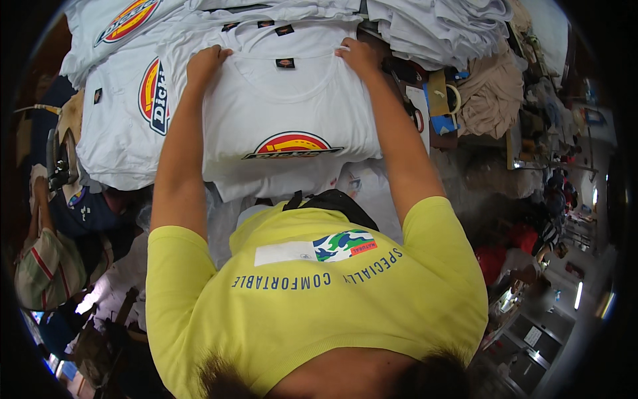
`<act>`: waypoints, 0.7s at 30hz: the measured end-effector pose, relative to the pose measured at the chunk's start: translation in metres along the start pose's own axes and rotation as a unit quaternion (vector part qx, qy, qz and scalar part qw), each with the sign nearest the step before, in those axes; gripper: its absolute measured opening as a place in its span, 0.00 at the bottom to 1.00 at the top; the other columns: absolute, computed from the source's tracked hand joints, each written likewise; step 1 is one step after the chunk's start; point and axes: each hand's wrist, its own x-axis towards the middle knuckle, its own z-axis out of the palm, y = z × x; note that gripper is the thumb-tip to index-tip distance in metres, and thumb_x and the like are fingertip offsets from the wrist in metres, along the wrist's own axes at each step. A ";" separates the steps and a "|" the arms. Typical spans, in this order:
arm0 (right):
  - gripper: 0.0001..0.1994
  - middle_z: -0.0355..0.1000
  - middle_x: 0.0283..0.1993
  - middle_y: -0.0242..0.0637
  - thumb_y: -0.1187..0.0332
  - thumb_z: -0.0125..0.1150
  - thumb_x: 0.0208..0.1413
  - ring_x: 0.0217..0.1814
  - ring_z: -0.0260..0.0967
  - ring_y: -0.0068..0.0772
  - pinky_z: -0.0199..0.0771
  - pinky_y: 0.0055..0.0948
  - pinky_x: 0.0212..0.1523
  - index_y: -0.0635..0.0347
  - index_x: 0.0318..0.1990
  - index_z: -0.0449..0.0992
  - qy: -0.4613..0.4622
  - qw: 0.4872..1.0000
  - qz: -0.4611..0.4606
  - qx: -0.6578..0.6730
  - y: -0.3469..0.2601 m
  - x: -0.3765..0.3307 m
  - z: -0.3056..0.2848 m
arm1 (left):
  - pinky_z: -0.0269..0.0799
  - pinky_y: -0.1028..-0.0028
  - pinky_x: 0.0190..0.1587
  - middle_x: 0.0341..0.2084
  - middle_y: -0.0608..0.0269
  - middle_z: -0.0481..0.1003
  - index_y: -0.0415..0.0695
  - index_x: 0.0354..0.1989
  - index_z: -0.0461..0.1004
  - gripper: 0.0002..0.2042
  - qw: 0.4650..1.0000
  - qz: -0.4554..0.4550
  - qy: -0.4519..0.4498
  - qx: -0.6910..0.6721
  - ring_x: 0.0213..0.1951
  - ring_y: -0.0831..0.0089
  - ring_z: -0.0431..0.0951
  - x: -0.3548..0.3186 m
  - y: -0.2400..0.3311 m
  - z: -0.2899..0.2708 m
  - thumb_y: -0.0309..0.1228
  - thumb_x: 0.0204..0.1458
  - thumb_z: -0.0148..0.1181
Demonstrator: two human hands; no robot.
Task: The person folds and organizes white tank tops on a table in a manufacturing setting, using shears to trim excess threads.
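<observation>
Stretched out in front of me is a white T-shirt (286, 110) with a red and yellow print on its chest and a dark label at the neck. My left hand (207, 65) is closed on its left shoulder, and my right hand (359, 56) pinches the right shoulder. The lower part of the shirt hangs over the near edge of the pile. More white shirts lie beneath and beyond it, some dark neck labels showing. Left of my forearm lies another printed white shirt (119, 120).
White folded cloth (442, 30) is stacked at the far right, with beige cloth (492, 90) nearer. A tape roll (454, 100) and scissors (417, 120) lie right of my right forearm. An iron (63, 159) stands at the left, near another person's arm (41, 206).
</observation>
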 end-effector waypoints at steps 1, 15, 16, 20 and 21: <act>0.17 0.74 0.36 0.39 0.54 0.64 0.43 0.44 0.69 0.46 0.67 0.39 0.44 0.52 0.39 0.75 0.042 0.999 -0.009 -0.011 0.000 -0.012 0.009 | 0.67 0.60 0.36 0.29 0.53 0.75 0.45 0.32 0.75 0.19 1.000 -0.029 0.009 0.006 0.35 0.55 0.74 -0.009 0.010 0.004 0.50 0.51 0.50; 0.15 0.71 0.39 0.33 0.67 0.63 0.48 0.34 0.66 0.21 0.67 0.22 0.38 0.63 0.42 0.72 -0.063 0.901 0.169 0.394 0.119 -0.297 -0.020 | 0.61 0.67 0.41 0.37 0.55 0.66 0.38 0.39 0.69 0.14 0.896 -0.252 0.168 -0.325 0.41 0.61 0.65 -0.314 0.002 0.024 0.34 0.49 0.59; 0.15 0.71 0.41 0.34 0.67 0.64 0.48 0.35 0.66 0.21 0.67 0.22 0.38 0.63 0.43 0.72 -0.061 0.893 0.178 0.408 0.116 -0.299 -0.013 | 0.62 0.68 0.42 0.39 0.55 0.66 0.40 0.40 0.69 0.14 0.896 -0.246 0.147 -0.339 0.41 0.61 0.65 -0.316 0.002 0.028 0.35 0.49 0.60; 0.17 0.71 0.42 0.35 0.66 0.65 0.47 0.37 0.67 0.21 0.67 0.22 0.39 0.63 0.43 0.72 -0.043 0.890 0.198 0.408 0.110 -0.294 0.012 | 0.62 0.69 0.42 0.39 0.56 0.66 0.43 0.40 0.70 0.15 0.917 -0.234 0.174 -0.273 0.42 0.63 0.66 -0.307 -0.009 0.044 0.37 0.47 0.62; 0.17 0.71 0.40 0.35 0.66 0.65 0.46 0.37 0.67 0.20 0.67 0.21 0.38 0.64 0.42 0.71 -0.033 0.896 0.199 0.394 0.109 -0.291 0.018 | 0.63 0.70 0.42 0.39 0.56 0.67 0.43 0.40 0.71 0.15 0.923 -0.231 0.208 -0.226 0.42 0.63 0.66 -0.304 -0.014 0.048 0.37 0.47 0.62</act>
